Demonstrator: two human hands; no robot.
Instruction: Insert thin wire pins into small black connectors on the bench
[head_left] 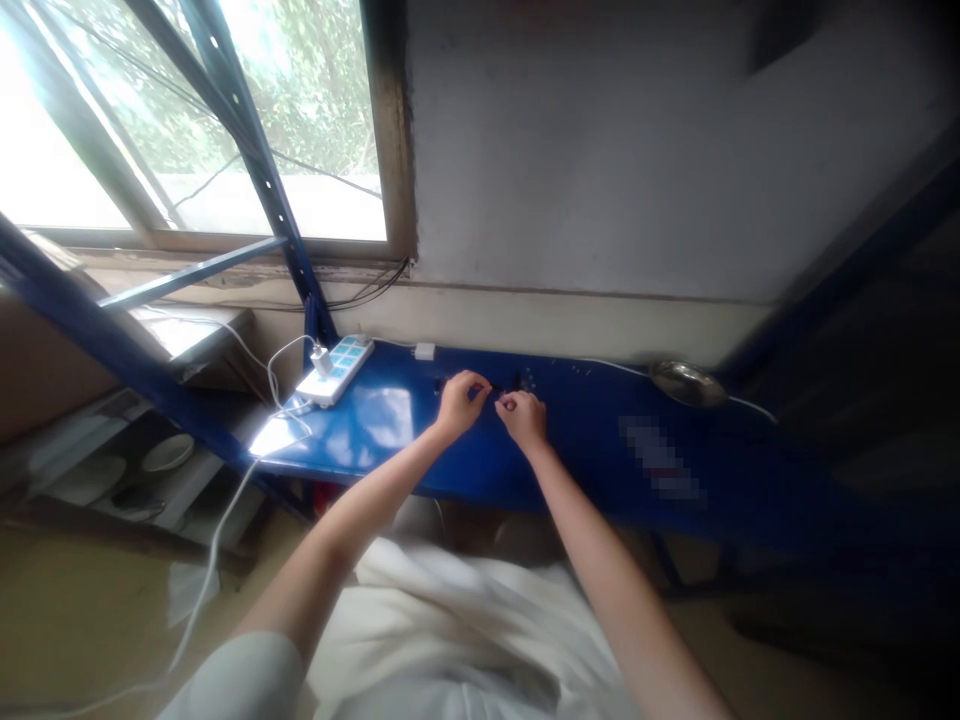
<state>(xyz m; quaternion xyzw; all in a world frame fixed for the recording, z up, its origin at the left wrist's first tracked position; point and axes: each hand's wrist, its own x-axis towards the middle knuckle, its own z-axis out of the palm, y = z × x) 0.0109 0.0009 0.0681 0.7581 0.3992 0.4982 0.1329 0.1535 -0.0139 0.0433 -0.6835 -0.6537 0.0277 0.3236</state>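
Both hands meet over the middle of a blue table (577, 450). My left hand (463, 402) has its thumb and fingertips pinched together at something dark and too small to make out. Close beside it on the right, my right hand (523, 416) is closed with curled fingers around a small item that looks purplish; its shape is unclear. Just behind the hands, small clear bits (529, 378) lie on the tabletop, and a few more pale bits (581, 370) are scattered further right.
A white power strip (337, 372) with a plugged-in charger and cables lies at the table's left end. A white adapter (424, 351) is near the back edge. A shiny metal dish (688, 383) sits at the back right. Blue metal posts (259, 170) rise on the left.
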